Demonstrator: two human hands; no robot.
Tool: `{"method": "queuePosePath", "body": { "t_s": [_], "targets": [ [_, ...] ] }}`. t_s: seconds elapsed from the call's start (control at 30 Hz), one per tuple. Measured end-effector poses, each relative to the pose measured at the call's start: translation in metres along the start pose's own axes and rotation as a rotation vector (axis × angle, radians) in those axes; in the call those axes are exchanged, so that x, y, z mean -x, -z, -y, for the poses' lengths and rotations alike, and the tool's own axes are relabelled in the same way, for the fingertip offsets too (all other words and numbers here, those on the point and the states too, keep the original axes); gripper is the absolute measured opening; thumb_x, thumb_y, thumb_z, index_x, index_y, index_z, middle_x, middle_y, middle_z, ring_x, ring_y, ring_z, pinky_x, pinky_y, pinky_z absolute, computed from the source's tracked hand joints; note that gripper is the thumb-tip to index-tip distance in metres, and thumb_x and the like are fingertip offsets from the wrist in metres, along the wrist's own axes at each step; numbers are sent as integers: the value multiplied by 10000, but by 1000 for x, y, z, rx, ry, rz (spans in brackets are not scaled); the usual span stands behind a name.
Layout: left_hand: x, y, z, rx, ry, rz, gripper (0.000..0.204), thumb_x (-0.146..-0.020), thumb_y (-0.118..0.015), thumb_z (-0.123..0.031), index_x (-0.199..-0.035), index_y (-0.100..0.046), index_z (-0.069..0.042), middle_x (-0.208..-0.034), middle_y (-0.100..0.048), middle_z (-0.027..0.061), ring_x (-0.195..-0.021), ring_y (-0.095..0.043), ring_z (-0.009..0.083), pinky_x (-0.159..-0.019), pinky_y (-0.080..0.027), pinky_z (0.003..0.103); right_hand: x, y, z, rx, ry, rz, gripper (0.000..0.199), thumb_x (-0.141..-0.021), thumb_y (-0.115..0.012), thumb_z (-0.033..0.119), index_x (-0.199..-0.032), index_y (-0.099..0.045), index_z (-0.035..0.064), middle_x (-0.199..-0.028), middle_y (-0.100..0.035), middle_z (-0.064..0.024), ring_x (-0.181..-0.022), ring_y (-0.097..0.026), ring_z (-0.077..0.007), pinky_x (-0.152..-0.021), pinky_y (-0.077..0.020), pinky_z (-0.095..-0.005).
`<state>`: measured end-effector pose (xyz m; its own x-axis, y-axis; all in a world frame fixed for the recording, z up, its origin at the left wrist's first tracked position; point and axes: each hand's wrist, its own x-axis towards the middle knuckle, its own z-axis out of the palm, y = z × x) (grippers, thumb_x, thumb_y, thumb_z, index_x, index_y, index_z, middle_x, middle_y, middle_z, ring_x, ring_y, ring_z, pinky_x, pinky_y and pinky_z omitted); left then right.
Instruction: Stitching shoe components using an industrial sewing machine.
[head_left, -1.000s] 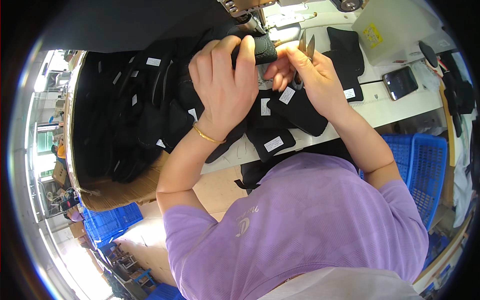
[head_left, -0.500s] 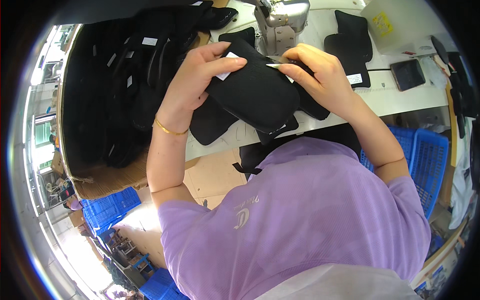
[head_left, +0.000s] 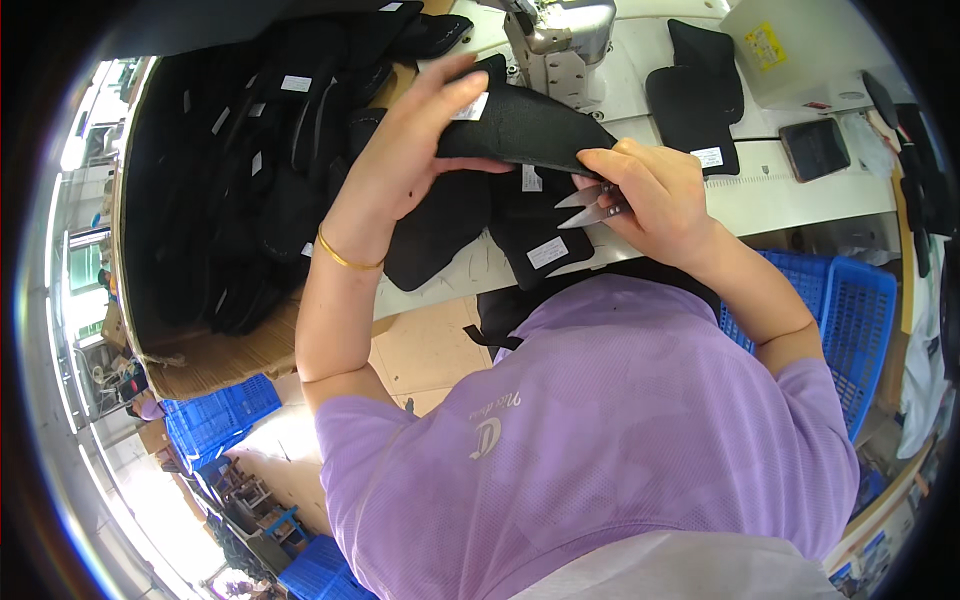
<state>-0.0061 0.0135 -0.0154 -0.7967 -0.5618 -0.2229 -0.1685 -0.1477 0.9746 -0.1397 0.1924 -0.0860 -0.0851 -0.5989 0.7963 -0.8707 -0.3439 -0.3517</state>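
Observation:
A black padded fabric piece (head_left: 525, 125) with a white label is held up between my hands, bent and seen edge-on. My left hand (head_left: 415, 140) holds its left end, the piece lying between the spread thumb and fingers. With the thumb and forefinger, my right hand (head_left: 655, 190) pinches the piece's right end. The same hand also has a small pair of scissors (head_left: 590, 208) in its palm, the two blades parted and pointing left. Below, a labelled black piece (head_left: 545, 225) and another black piece (head_left: 435, 235) lie at the table's near edge.
A cardboard box (head_left: 215, 370) heaped with black pieces (head_left: 240, 190) stands at left. Behind my hands is a sewing machine (head_left: 565, 50). On the right of the table lie more black pieces (head_left: 695, 100), a phone (head_left: 815, 148) and a pale bin (head_left: 800, 50). Blue crates (head_left: 860, 330) stand below.
The black piece has turned from face-up to nearly edge-on. My right hand moved down and nearer to me with the scissors, uncovering the labelled piece beneath. My left fingers spread apart.

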Motion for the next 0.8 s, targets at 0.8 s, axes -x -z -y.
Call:
{"method": "queuePosePath", "body": {
  "t_s": [0.8],
  "targets": [
    [19, -7, 12, -104, -109, 134, 429, -910, -651, -129, -1304, -523, -19, -749, -630, 34, -512, -564, 74, -441, -432, 206, -16, -9, -6, 124, 29, 131, 421, -812, -720, 450, -783, -547, 68, -688, -507, -39, -508, -526, -193, -454, -411, -310]
  ]
}}
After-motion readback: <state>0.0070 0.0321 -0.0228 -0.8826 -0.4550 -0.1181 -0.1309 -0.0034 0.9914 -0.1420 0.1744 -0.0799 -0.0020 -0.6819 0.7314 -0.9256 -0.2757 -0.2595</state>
